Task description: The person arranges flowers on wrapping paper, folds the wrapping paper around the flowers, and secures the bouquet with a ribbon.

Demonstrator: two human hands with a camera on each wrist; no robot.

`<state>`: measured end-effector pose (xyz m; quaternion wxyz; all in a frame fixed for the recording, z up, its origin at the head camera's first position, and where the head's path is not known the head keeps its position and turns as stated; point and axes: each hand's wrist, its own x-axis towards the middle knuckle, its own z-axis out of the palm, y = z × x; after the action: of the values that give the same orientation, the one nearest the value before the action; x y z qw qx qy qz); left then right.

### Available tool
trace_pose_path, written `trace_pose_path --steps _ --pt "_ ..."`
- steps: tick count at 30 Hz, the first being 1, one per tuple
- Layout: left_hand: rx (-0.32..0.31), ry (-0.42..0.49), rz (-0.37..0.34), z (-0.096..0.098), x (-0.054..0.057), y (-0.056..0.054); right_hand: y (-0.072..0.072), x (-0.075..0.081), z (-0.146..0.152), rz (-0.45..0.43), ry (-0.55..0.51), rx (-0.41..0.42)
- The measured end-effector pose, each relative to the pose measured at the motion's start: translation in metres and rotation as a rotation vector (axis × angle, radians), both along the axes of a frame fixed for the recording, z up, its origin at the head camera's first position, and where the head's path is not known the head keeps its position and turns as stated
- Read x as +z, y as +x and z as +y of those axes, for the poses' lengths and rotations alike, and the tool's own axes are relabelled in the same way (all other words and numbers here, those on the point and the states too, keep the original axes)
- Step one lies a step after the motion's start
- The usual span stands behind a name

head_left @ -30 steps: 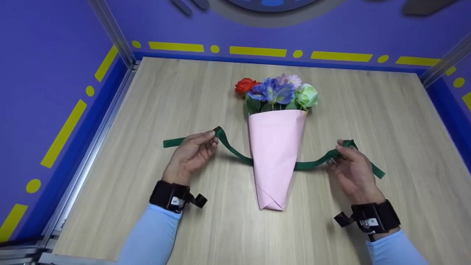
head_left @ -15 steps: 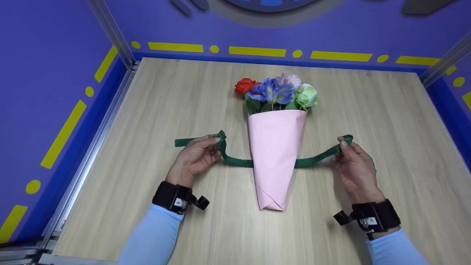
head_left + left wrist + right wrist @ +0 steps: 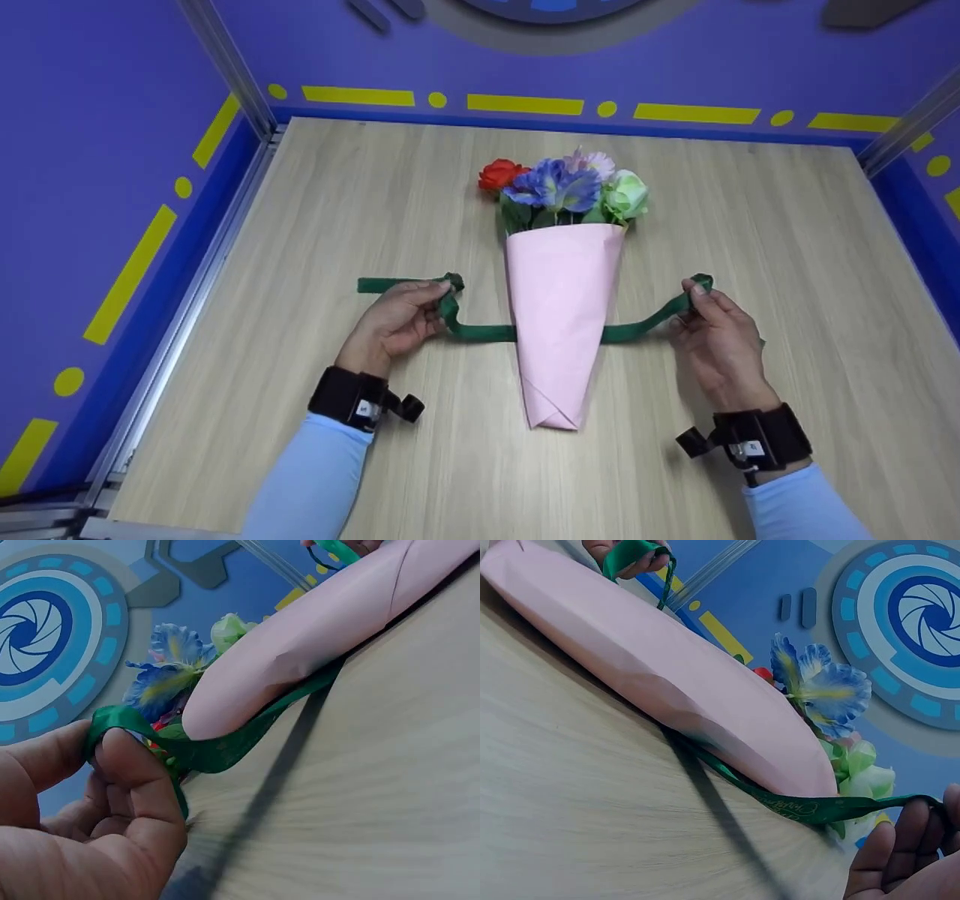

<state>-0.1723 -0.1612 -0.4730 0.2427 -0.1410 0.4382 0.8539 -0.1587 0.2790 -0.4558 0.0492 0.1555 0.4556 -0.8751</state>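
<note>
A bouquet wrapped in pink paper (image 3: pixel 562 315) lies on the table, its blooms (image 3: pixel 555 184) red, blue-violet, pink and pale green at the far end. Under the wrap passes a green ribbon (image 3: pixel 484 332), coming out on both sides. To the left of the bouquet, my left hand (image 3: pixel 397 319) pinches the ribbon between thumb and fingers, and a loose tail extends leftward behind it. On the other side my right hand (image 3: pixel 718 341) pinches the ribbon's right length, raised off the table. Gold lettering shows on the ribbon (image 3: pixel 802 808) in the right wrist view.
The wood-grain table (image 3: pixel 360 195) is bounded by a blue back wall (image 3: pixel 675 67) with yellow marks and by blue side walls. A metal rail (image 3: pixel 172 322) runs along the left edge. Both wrists wear black camera straps (image 3: pixel 761 439).
The left hand has shifted slightly right and down with the ribbon, drawing its tail rightward. The right hand has turned a little, and its tail is now mostly hidden. The bouquet stays put.
</note>
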Motion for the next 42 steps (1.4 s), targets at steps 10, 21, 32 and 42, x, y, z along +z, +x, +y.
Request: trace_pose_path --steps 10,21,32,42 --pt "0.1 0.103 0.002 0.0 0.0 -0.002 0.001 0.0 0.001 -0.007 0.026 -0.027" --pt "0.314 0.237 -0.004 0.004 0.002 -0.001 -0.001 -0.003 0.0 -0.138 0.134 -0.226" --pt "0.406 0.175 0.039 0.006 0.0 -0.001 -0.002 -0.002 0.009 -0.187 0.095 -0.262" --pt "0.472 -0.247 0.231 0.024 0.006 -0.001 -0.002 0.002 0.005 -0.104 0.073 -0.278"
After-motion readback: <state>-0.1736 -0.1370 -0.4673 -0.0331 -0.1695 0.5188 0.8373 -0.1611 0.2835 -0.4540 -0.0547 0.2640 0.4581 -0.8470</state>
